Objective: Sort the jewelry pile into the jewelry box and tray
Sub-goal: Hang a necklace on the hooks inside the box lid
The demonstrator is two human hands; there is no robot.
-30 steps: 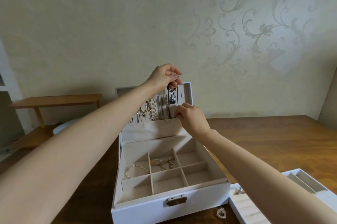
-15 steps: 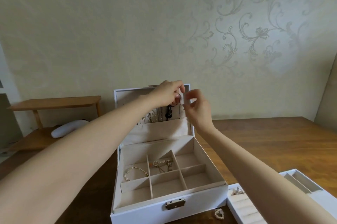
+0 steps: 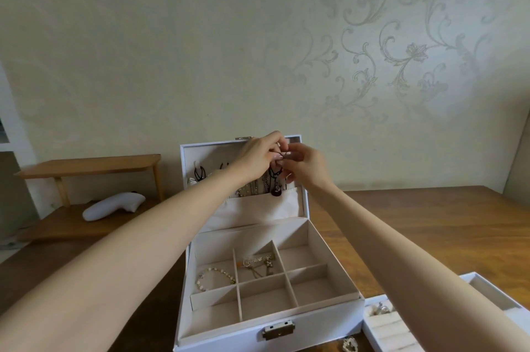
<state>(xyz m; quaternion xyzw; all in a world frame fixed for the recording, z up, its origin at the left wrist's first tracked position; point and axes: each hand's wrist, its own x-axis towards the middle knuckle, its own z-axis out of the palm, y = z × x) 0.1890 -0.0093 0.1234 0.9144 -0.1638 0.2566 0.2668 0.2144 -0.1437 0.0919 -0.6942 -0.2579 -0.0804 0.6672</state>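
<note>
Both hands meet at the top of the jewelry box's point(image 3: 315, 320) upright lid point(image 3: 212, 153). The left hand point(image 3: 255, 158) and right hand point(image 3: 308, 166) have curled fingertips that seem to pinch the upper end of a dark-corded necklace point(image 3: 276, 190). It hangs straight down just below them, its pendant at the rim of the lid's pocket point(image 3: 258, 208). Any hook is hidden behind the fingers, so the hang probably needs only a short push toward the lid.
</note>
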